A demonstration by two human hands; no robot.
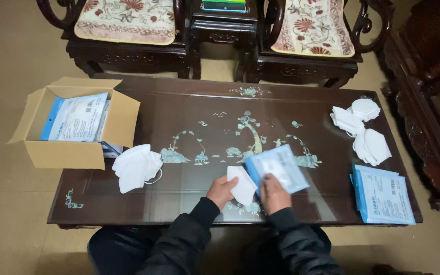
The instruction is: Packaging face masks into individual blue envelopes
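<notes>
Over the near edge of a dark inlaid low table [179, 107], my left hand [220, 191] grips a folded white face mask [243, 184]. The mask's upper end goes into a blue and clear plastic pouch [277, 168], which my right hand [275, 193] holds by its near edge. Both hands are side by side, close to my body, in dark sleeves.
An open cardboard box [67, 153] with packed pouches sits at the table's left end, a heap of white masks [136, 167] beside it. More loose masks [362, 127] lie at the far right, a stack of blue pouches [383, 196] at the near right. Carved cushioned chairs [128, 30] stand behind.
</notes>
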